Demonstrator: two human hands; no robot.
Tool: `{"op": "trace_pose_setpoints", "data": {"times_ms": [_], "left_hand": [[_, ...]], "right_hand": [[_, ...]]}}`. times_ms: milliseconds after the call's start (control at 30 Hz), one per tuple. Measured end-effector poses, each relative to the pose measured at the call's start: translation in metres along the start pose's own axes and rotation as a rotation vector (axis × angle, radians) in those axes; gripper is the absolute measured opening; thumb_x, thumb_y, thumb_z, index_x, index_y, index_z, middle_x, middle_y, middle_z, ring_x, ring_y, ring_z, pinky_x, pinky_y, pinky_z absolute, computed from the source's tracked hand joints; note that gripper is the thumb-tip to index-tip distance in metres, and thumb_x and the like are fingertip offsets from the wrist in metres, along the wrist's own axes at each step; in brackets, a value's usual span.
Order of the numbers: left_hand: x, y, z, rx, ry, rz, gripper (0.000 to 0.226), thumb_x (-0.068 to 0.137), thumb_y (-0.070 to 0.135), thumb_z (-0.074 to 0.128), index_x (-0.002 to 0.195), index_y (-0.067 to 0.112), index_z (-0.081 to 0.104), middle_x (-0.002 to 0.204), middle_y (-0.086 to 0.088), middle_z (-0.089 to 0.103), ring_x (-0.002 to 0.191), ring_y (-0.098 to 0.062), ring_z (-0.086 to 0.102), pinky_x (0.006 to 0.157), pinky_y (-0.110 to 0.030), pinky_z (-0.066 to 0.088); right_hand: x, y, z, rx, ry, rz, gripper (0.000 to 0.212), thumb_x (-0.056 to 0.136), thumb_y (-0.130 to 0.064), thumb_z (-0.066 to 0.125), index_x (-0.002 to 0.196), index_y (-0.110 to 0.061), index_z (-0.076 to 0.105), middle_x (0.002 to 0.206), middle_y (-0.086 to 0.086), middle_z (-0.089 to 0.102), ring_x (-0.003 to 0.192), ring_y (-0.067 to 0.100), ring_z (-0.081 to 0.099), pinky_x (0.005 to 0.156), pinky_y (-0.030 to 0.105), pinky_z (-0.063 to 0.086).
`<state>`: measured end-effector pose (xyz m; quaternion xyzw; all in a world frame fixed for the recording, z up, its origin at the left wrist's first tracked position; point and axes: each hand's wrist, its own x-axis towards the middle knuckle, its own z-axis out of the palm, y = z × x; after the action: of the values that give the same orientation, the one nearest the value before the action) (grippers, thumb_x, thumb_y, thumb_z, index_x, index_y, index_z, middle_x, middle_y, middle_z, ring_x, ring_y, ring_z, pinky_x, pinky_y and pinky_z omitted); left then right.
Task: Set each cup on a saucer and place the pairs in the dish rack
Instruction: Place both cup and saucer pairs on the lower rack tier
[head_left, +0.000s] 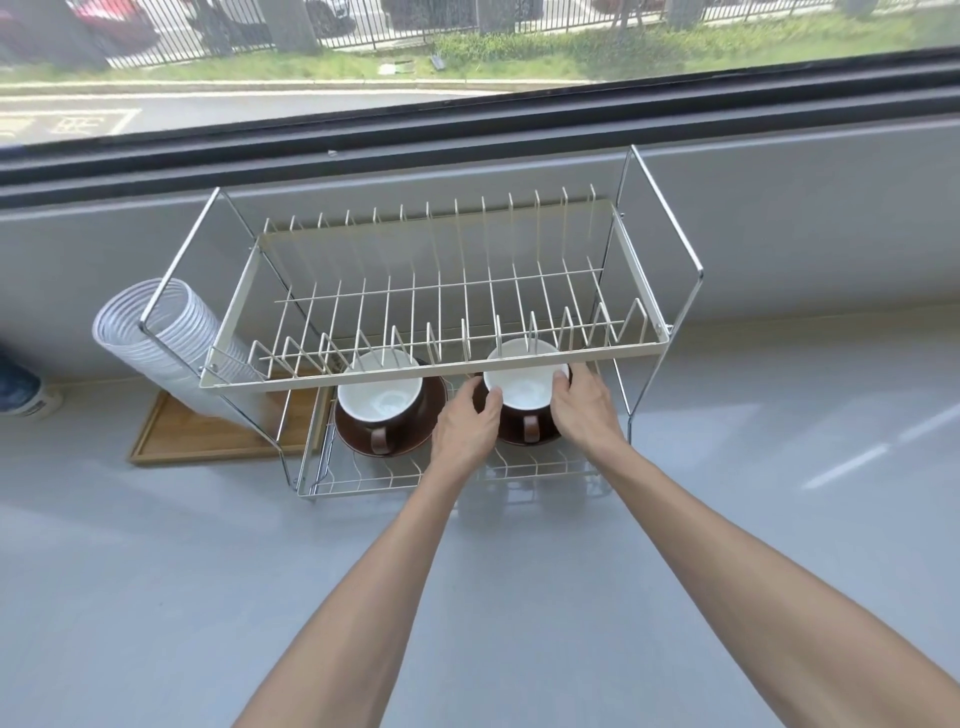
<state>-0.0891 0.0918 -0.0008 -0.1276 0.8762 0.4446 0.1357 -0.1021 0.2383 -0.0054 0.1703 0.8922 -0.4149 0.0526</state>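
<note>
Cup (524, 395) on the right sits on its saucer (535, 436) in the lower tier of the dish rack (415, 312), and it lies between the two hands. Left hand (462, 431) has its grip closed against the left side of this cup and saucer, with the thumb on the white rim. Right hand (584, 405) has its grip closed on the right side, fingers curled around the rim. Most of the saucer is hidden under the cup and behind the hands, so only a dark edge at the bottom shows. The front bar of the upper tier crosses the far part of both cups. A second cup (382, 400) on its own saucer (389, 434) stands just beside, to the left, and no hand touches it. Both cups are dark brown outside and white inside, with the handle turned toward the person. Behind the rack, on the grey counter (467, 571), lie a wooden tray (208, 436) and a tilted stack of clear plastic cups (166, 338).
</note>
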Motion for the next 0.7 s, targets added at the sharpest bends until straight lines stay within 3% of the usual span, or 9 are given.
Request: {"op": "trace_pose_setpoints", "data": {"times_ms": [100,200,333,467,567,700], "left_hand": [[-0.001,0.0,-0.009,0.087,-0.093,0.006,0.063,0.097,0.053,0.04,0.152,0.022,0.033,0.151,-0.009,0.048,0.127,-0.036,0.056,0.106,-0.05,0.046],[-0.002,0.0,-0.026,0.259,-0.19,0.031,0.061,0.098,0.052,0.04,0.149,0.02,0.039,0.146,-0.01,0.054,0.127,-0.035,0.055,0.107,-0.046,0.045],[-0.012,0.002,-0.049,0.439,-0.302,0.11,0.053,0.1,0.046,0.045,0.147,0.021,0.044,0.146,-0.008,0.055,0.133,-0.027,0.051,0.11,-0.038,0.04],[-0.026,0.003,-0.072,0.548,-0.391,0.163,0.049,0.101,0.046,0.045,0.147,0.029,0.043,0.146,-0.007,0.054,0.131,-0.023,0.052,0.108,-0.036,0.039],[-0.035,-0.001,-0.09,0.643,-0.381,0.203,0.049,0.102,0.044,0.044,0.148,0.027,0.042,0.144,-0.007,0.056,0.127,-0.024,0.055,0.098,-0.03,0.039],[-0.042,-0.013,-0.114,0.802,-0.2,0.297,0.045,0.101,0.039,0.044,0.143,0.025,0.049,0.136,-0.009,0.062,0.122,-0.029,0.057,0.098,-0.038,0.048]], "right_hand": [[-0.002,-0.003,-0.004,-0.07,-0.02,-0.004,0.041,0.104,-0.03,0.031,0.132,-0.004,0.045,0.135,0.019,0.05,0.123,0.037,0.048,0.1,0.045,0.04],[-0.009,-0.01,-0.005,-0.192,0.023,-0.045,0.046,0.102,-0.035,0.035,0.133,-0.002,0.045,0.139,0.018,0.046,0.129,0.036,0.043,0.102,0.047,0.038],[-0.026,-0.022,0.0,-0.466,0.136,-0.252,0.042,0.1,-0.037,0.04,0.118,-0.002,0.056,0.124,0.022,0.053,0.122,0.037,0.043,0.097,0.047,0.038],[-0.043,-0.04,0.011,-0.582,0.103,-0.441,0.036,0.099,-0.036,0.041,0.121,-0.014,0.058,0.12,0.014,0.059,0.118,0.032,0.048,0.094,0.043,0.039],[-0.054,-0.054,0.019,-0.613,0.081,-0.515,0.036,0.099,-0.038,0.043,0.119,-0.012,0.058,0.119,0.012,0.06,0.115,0.031,0.051,0.092,0.044,0.045],[-0.065,-0.07,0.033,-0.668,0.071,-0.574,0.035,0.1,-0.039,0.043,0.119,-0.012,0.057,0.118,0.013,0.059,0.112,0.032,0.052,0.088,0.044,0.045]]}}
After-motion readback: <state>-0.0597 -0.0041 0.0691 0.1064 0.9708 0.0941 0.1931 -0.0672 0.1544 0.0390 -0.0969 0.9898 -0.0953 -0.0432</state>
